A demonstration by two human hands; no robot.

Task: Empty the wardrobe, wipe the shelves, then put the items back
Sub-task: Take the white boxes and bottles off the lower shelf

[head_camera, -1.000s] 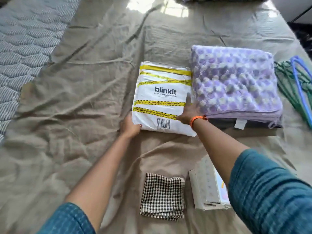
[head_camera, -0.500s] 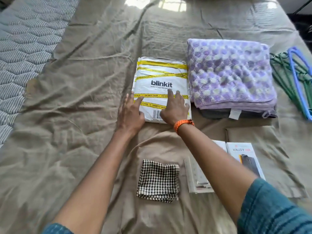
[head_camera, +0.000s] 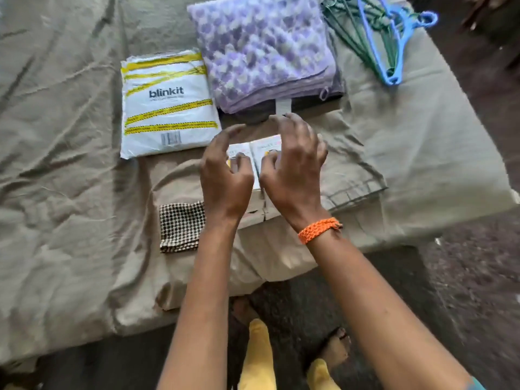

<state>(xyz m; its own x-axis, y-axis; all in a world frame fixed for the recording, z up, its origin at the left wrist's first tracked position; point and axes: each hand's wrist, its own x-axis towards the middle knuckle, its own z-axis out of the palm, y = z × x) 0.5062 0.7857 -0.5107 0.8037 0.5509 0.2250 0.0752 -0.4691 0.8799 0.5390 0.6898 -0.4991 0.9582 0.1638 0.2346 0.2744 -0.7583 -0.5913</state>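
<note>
On the bed (head_camera: pixel 70 192), our left hand (head_camera: pixel 225 178) and right hand (head_camera: pixel 292 167) hover with fingers spread, holding nothing, above the boxes (head_camera: pixel 253 149); a hasty grip could spill them floorward.

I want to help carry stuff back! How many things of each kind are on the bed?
Folded blankets or towels: 1 purple stack
Plastic packets: 1 white blinkit packet
Checked cloths: 1
Boxes: 1 group under the hands, number unclear
Hangers: 1 bunch, too tangled to count
Total: 5 kinds
</note>
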